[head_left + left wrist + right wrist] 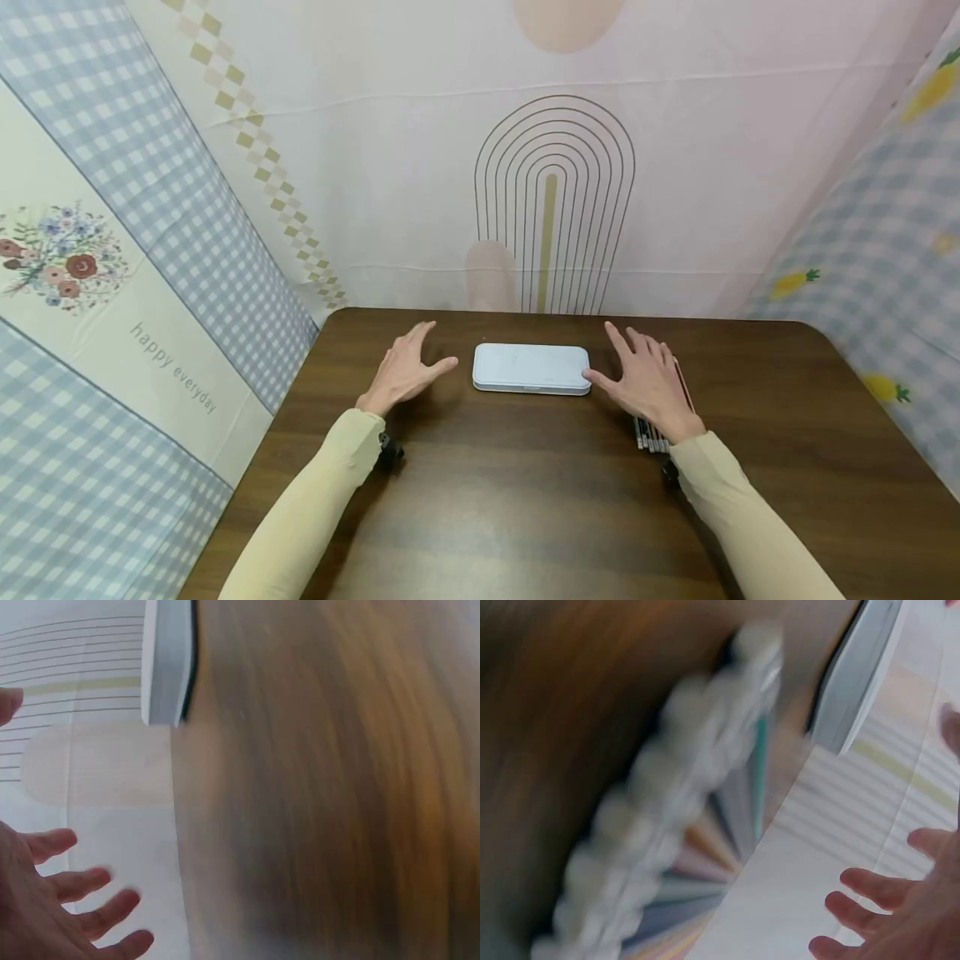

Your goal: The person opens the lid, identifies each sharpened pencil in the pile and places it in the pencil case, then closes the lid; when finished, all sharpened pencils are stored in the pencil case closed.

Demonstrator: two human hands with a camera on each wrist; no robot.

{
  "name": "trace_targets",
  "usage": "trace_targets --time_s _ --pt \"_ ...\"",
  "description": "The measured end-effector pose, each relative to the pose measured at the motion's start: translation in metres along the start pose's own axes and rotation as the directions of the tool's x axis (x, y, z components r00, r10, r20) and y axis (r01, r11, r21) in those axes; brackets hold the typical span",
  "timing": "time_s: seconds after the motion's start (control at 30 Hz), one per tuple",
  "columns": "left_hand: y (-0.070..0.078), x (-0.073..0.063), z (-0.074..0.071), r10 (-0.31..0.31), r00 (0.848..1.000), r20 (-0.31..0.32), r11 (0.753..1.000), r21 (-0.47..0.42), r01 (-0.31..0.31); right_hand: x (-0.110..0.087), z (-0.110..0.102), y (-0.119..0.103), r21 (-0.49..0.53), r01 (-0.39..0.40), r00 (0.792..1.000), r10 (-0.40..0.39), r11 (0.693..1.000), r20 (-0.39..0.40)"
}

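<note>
A white case [531,369] lies on the table [487,508], its long axis running from 9 to 3 o'clock, at 3 o'clock from the spread left grip [403,368] and 9 o'clock from the nearer right grip [648,380], also spread.

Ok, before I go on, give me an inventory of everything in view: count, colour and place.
Wood-grain table: 1, dark brown, in front of the person
Flat rectangular case with rounded corners: 1, bluish white, toward the table's far edge
Slim pen-like sticks with pale ends: several, too hidden to count, mixed colours, on the table right of the case
Cloth with printed arches: 1, off-white, behind the table
Checked cloth with flower print: 1, blue and white, left
Checked cloth with yellow fruit print: 1, blue and white, right
Small wrist-worn devices: 2, black, one per wrist
Long cloth sleeves: 2, pale yellow, one per arm
Left hand: 1, bare, left of the case
Right hand: 1, bare, above the sticks
</note>
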State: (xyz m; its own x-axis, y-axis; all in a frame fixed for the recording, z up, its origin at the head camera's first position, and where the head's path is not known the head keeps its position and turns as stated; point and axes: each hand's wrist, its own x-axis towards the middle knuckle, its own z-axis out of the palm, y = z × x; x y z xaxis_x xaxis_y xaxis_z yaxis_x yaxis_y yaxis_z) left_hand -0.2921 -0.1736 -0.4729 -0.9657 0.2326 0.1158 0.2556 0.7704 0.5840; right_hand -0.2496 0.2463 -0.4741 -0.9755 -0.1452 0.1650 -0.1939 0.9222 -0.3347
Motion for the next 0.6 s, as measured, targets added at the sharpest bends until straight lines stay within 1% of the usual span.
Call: trace_targets --time_s 0.1,0.17,0.27,0.33,0.4,0.47,0.6 --pt "0.002 -0.002 0.001 -0.006 1.000 0.004 0.996 -0.087 0.006 0.000 0.004 -0.012 0.045 0.034 0.999 -0.032 0.998 -0.039" --pt "0.003 -0.003 0.002 -0.012 1.000 0.011 0.989 -0.146 0.013 0.001 0.006 -0.019 0.054 0.066 0.996 -0.063 0.996 -0.067" --pt "0.004 -0.002 0.006 -0.013 0.999 0.034 0.982 -0.188 0.019 0.002 0.010 -0.030 0.048 0.126 0.987 -0.121 0.991 -0.105" --pt "0.006 0.000 0.009 -0.006 0.998 0.058 0.981 -0.194 0.017 0.004 0.013 -0.036 0.039 0.159 0.982 -0.154 0.987 -0.113" --pt "0.007 0.002 0.013 0.007 0.997 0.082 0.984 -0.178 0.008 0.006 0.016 -0.042 0.039 0.185 0.978 -0.180 0.982 -0.107" --pt "0.010 0.004 0.017 0.013 0.995 0.101 0.986 -0.165 0.004 0.009 0.019 -0.048 0.037 0.212 0.974 -0.208 0.977 -0.092" --pt "0.015 0.006 0.025 0.026 0.991 0.128 0.990 -0.137 -0.008 0.015 0.029 -0.059 0.007 0.278 0.960 -0.277 0.961 -0.048"
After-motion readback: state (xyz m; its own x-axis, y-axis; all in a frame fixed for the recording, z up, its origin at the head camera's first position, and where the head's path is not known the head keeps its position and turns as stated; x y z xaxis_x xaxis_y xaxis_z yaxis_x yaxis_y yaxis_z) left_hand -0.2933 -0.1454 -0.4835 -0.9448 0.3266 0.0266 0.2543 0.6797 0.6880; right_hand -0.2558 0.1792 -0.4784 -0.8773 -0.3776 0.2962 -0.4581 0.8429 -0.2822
